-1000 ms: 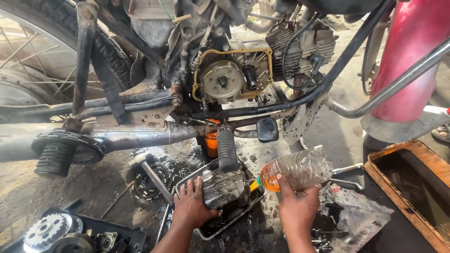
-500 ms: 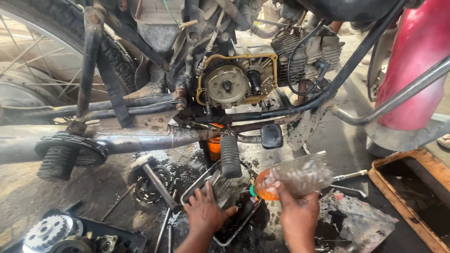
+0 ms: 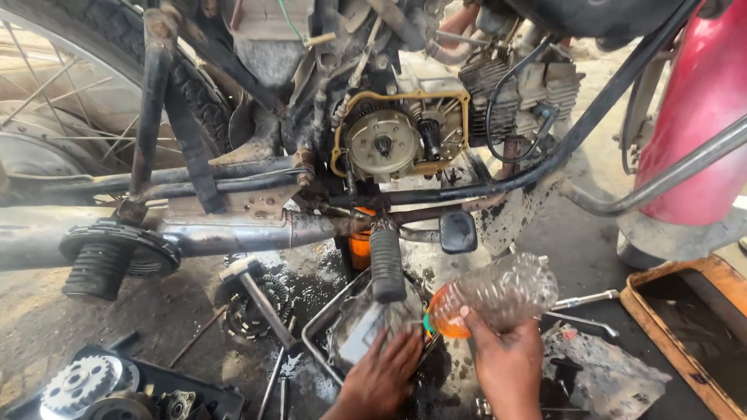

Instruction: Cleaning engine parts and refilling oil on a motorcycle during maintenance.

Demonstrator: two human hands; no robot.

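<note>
My right hand [image 3: 506,362] grips a clear plastic bottle [image 3: 498,294] with an orange neck, tipped on its side with the neck pointing left over a metal tray [image 3: 323,323]. My left hand [image 3: 383,375] rests on a grimy grey engine cover part [image 3: 362,334] lying in that tray, just below a black rubber footpeg [image 3: 387,264]. Above stands a motorcycle with its side cover off, showing a round clutch assembly [image 3: 383,142] inside a yellow gasket outline.
Rear wheel [image 3: 70,132] at the left, exhaust pipe [image 3: 218,233] across the middle, red fuel tank [image 3: 700,109] at the right. A black tray with a sprocket [image 3: 78,383] lies bottom left. A rusty orange tray [image 3: 689,327] sits at the right. Tools and oily rags litter the wet ground.
My left hand has slid lower on the part in the tray. The bottle has tipped further, neck toward the tray. My head has moved closer.
</note>
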